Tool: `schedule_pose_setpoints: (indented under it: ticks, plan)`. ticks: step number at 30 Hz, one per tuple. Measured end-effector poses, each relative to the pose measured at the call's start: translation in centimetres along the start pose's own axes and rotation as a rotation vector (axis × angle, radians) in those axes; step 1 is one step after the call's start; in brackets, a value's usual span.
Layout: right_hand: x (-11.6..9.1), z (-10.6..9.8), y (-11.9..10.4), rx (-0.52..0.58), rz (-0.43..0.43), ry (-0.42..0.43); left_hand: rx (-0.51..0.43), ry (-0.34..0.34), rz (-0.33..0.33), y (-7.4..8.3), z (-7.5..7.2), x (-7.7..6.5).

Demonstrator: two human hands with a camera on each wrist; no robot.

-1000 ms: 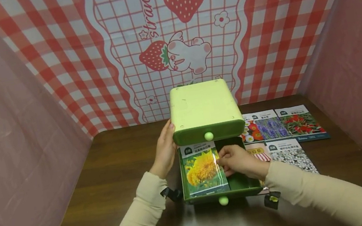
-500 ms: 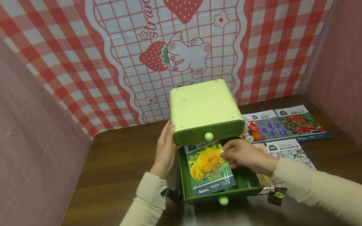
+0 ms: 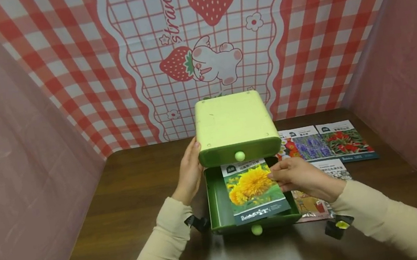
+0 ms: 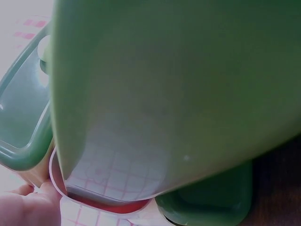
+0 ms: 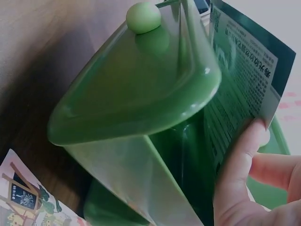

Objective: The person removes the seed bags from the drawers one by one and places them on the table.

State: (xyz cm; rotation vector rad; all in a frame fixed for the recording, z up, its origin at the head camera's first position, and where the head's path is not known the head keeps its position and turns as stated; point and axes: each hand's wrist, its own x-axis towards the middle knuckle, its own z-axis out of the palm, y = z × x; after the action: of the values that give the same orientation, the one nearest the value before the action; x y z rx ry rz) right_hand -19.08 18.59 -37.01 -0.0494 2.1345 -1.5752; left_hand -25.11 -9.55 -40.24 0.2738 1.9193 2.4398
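Note:
A small desk cabinet point(image 3: 233, 119) with a pale yellow-green top and round knobs stands on the table. Its lower drawer point(image 3: 219, 202) is pulled out. My right hand point(image 3: 305, 177) pinches the right edge of a seed packet point(image 3: 255, 190) with yellow flowers, held over that drawer and tilted. In the right wrist view, the packet's printed back point(image 5: 244, 70) faces the camera and the thumb presses on it. My left hand point(image 3: 190, 173) rests against the cabinet's left side with its fingers extended. The drawer wall point(image 4: 178, 94) fills most of the left wrist view.
Right of the cabinet lie several flower packets: purple point(image 3: 311, 146), red point(image 3: 344, 141), orange-red point(image 3: 287, 149) and white point(image 3: 339, 166). A pink illustrated packet point(image 3: 311, 209) lies beside the open drawer. A checkered strawberry cloth point(image 3: 219, 65) hangs behind the table, with pink fabric at both sides.
My right hand has moved right, drawing the yellow-flower packet from the drawer's left part rightward and tilting it. My left hand and the cabinet have stayed put.

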Motion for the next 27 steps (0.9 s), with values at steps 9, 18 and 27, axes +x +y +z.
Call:
schedule_pose_setpoints:
  ticks: [9, 18, 27]
  plan:
    - [-2.0, -1.6, 0.6, -0.002, 0.012, -0.006, -0.02, 0.005, -0.003, -0.2, 0.0, 0.1]
    - [-3.9, -4.0, 1.6, -0.01, 0.052, 0.02, -0.024, 0.003, -0.002, -0.1, -0.1, 0.0]
    - [-5.1, -7.6, 3.8, -0.036, 0.002, 0.044, -0.027, -0.006, 0.002, -0.2, -0.2, -0.1]
